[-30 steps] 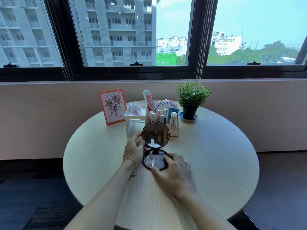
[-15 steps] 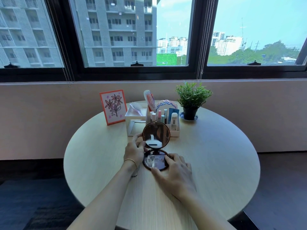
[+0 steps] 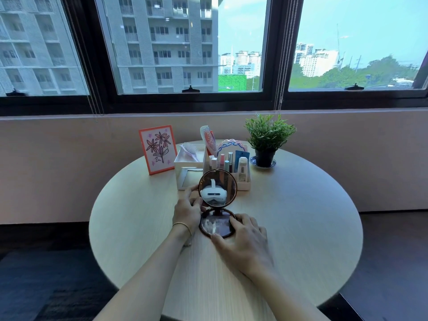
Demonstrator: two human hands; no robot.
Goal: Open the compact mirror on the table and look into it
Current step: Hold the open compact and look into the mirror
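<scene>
- Both hands worked at the compact mirror (image 3: 217,205), which sat open near the middle of the round wooden worktop (image 3: 301,216).
- Its base half lay flat on the worktop and its lid stood nearly upright on the hinge, glass facing the person.
- The lid's glass reflected a white headset; the base glass showed only a blurred reflection.
- The left hand (image 3: 187,210), with a thin gold bracelet (image 3: 183,225) at the wrist, was at the lid's left rim; its fingers (image 3: 193,188) curled round that edge and steadied the lid.
- The right hand (image 3: 245,242) lay low on the worktop with its fingers (image 3: 238,217) spread loosely round the right and near rim of the base, touching it and holding it down.
- Just behind the mirror stood a white organiser box (image 3: 243,181) holding lipsticks, a tube, a pink comb (image 3: 209,139) and a looped hairband.
- To its left sat a second white box (image 3: 185,167) with a hairbrush (image 3: 188,150) in it.
- An orange-framed flower drawing (image 3: 157,149) stood further left, leaning back.
- A small potted plant (image 3: 267,137) on a blue-patterned saucer stood to the right of the boxes.
- Behind the worktop ran a pale wall and dark-framed windows (image 3: 185,98).
</scene>
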